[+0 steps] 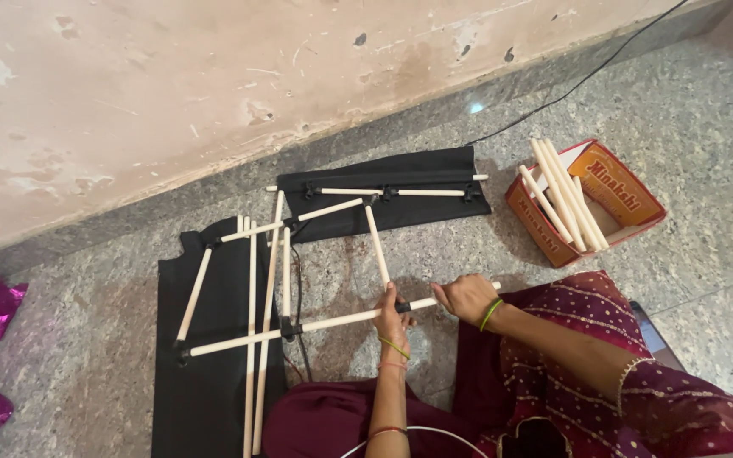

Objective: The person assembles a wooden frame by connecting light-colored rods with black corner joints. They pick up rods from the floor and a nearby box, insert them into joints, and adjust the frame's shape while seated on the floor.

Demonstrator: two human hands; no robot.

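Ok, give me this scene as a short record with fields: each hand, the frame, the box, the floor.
left hand: grips a black connector where an upright rod meets the near horizontal rod
right hand: closed around the near horizontal rod, close to its right end
frame: pale rods joined by black connectors, lying flat
black cloth: two pieces under the rods
box: orange, open, holding loose pale rods, right of the frame
floor: speckled grey stone, with a black cable along the wall

Pale rods (332, 321) looked like smooth matt wood — black cloth (205, 399) matt, cardboard box (536, 225) dull, floor (706, 127) speckled stone.
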